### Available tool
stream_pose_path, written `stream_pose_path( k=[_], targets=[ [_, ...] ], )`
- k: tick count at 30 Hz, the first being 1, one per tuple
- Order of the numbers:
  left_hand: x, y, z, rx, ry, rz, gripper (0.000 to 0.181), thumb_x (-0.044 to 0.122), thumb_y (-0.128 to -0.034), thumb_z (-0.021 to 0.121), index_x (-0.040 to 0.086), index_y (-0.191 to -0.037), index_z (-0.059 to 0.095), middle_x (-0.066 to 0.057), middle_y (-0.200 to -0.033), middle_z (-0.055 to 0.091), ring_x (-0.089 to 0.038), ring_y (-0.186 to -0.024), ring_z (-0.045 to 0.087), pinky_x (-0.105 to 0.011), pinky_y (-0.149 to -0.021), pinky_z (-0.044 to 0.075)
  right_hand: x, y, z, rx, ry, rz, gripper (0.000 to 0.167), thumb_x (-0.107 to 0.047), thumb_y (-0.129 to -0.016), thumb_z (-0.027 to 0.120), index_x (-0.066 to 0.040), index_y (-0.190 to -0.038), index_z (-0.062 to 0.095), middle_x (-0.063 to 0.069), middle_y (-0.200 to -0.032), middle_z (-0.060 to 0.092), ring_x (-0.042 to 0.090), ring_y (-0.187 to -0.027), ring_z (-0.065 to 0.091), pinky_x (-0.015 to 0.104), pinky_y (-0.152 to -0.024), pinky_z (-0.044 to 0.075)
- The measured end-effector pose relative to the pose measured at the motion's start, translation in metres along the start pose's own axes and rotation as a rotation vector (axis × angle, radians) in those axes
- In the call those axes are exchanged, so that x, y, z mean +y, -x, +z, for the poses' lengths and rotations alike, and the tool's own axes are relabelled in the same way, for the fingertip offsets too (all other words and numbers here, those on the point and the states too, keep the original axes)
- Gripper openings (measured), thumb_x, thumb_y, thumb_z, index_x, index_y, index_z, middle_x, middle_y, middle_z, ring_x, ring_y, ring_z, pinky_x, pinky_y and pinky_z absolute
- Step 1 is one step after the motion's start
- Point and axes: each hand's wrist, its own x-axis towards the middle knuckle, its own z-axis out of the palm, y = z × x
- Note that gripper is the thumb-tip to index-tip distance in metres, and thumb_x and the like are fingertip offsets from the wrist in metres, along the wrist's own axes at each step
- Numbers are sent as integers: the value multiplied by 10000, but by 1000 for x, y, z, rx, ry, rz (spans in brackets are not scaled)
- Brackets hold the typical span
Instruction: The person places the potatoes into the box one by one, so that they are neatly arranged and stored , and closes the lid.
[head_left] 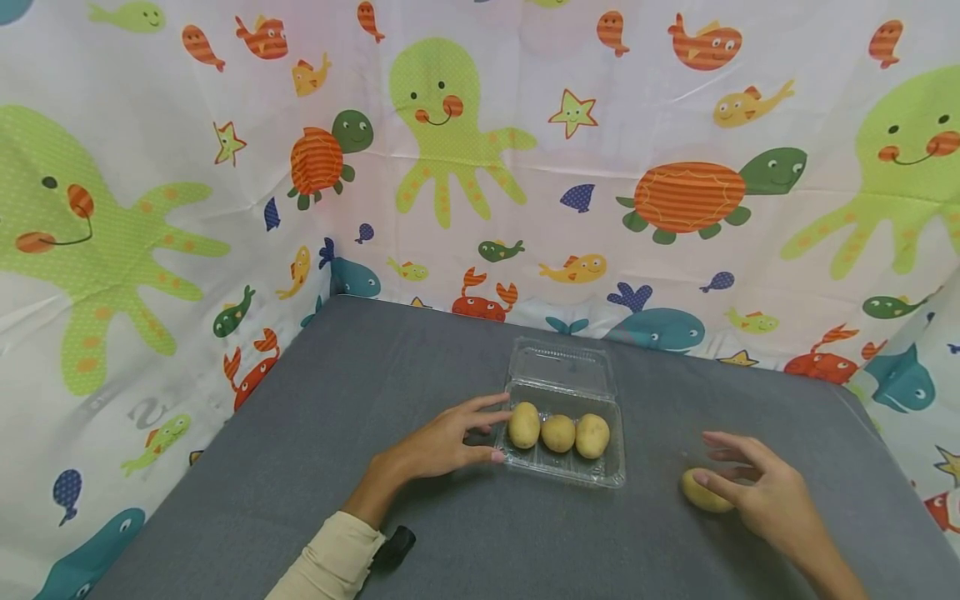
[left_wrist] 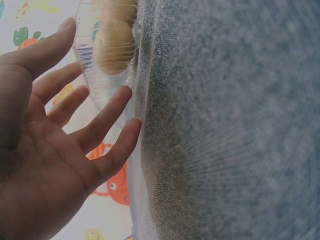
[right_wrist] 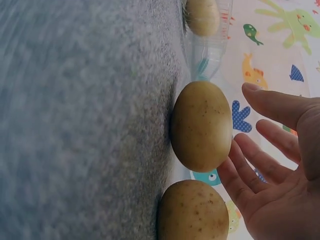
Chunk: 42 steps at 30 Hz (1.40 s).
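A clear plastic clamshell container [head_left: 562, 372] stands open on the table, its lid folded back. Three potatoes, a left one [head_left: 524, 425], a middle one [head_left: 558, 433] and a right one [head_left: 592, 436], lie side by side in it. My left hand [head_left: 444, 437] is at the container's left edge, fingers spread; whether they touch it I cannot tell. Over a loose potato [head_left: 703, 493] to the right hovers my right hand [head_left: 768, 496], thumb and fingers apart. In the right wrist view, that potato [right_wrist: 202, 127] has a second loose potato [right_wrist: 193, 212] near it, hidden in the head view.
The grey table [head_left: 360, 375] meets a white curtain [head_left: 480, 167] printed with sea animals at the back and sides. A dark wrist strap piece [head_left: 393, 548] sits by the left sleeve [head_left: 330, 558].
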Motion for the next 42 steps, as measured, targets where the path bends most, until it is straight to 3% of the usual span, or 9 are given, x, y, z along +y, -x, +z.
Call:
stream_pose_path(
  k=[7, 14, 19, 21, 24, 31, 35, 42],
  targets=[
    [-1, 0, 0, 3, -6, 8, 664, 387, -999, 762, 203, -1588, 517, 55, -1740, 302, -234, -1361, 613, -520, -1132, 491, 3, 0, 0, -17, 18, 14, 648, -436, -868, 890, -76, -1367, 688, 162, -1278, 713, 27, -995, 678, 124, -736, 545],
    [-1, 1, 0, 4, -11, 11, 662, 388, -1001, 758, 198, -1588, 517, 58, -1740, 301, -241, -1358, 616, -520, -1130, 493, 9, 0, 0, -24, 13, 18, 653, -405, -850, 911, -62, -1358, 689, 195, -1279, 714, -83, -968, 628, 126, -729, 550],
    [-1, 1, 0, 4, -15, 9, 663, 392, -1000, 759, 205, -1589, 516, 61, -1739, 302, -231, -1358, 616, -518, -1131, 493, 11, -1, -2, -47, 32, 29, 668, -432, -846, 907, -51, -1350, 690, 215, -1287, 712, 114, -1024, 705, 156, -741, 578],
    [0, 1, 0, 2, -11, 6, 664, 393, -1000, 758, 210, -1590, 515, 62, -1741, 299, -223, -1360, 613, -516, -1135, 490, 12, -1, -3, -62, 31, 35, 681, -440, -849, 902, -39, -1355, 686, 229, -1294, 708, 277, -1070, 717, 175, -745, 588],
    [1, 1, 0, -1, -3, 1, 664, 388, -998, 762, 217, -1590, 515, 68, -1741, 295, -220, -1369, 605, -511, -1142, 484, 14, -1, -5, -91, 27, 46, 699, -442, -853, 897, -25, -1367, 676, 246, -1309, 699, 366, -1096, 706, 176, -747, 587],
    [1, 1, 0, 0, 3, 0, 657, 373, -998, 766, 204, -1585, 523, 61, -1739, 302, -242, -1377, 600, -517, -1143, 484, 16, -4, -8, -125, 29, 69, 716, -477, -840, 898, -34, -1360, 682, 234, -1309, 705, 299, -1050, 729, 223, -751, 609],
    [1, 1, 0, 0, 3, -4, 660, 381, -997, 765, 216, -1588, 519, 76, -1739, 298, -224, -1378, 598, -507, -1146, 482, 16, -4, -8, -145, 37, 69, 718, -488, -825, 907, -39, -1343, 692, 217, -1294, 717, 271, -1032, 728, 191, -738, 586],
    [0, 0, 0, 3, 2, -1, 659, 385, -998, 763, 220, -1587, 520, 76, -1739, 297, -222, -1379, 598, -503, -1140, 487, 17, -6, -10, -197, 31, 120, 768, -516, -822, 901, -12, -1356, 674, 228, -1281, 720, 332, -1053, 728, 268, -739, 605]
  ],
)
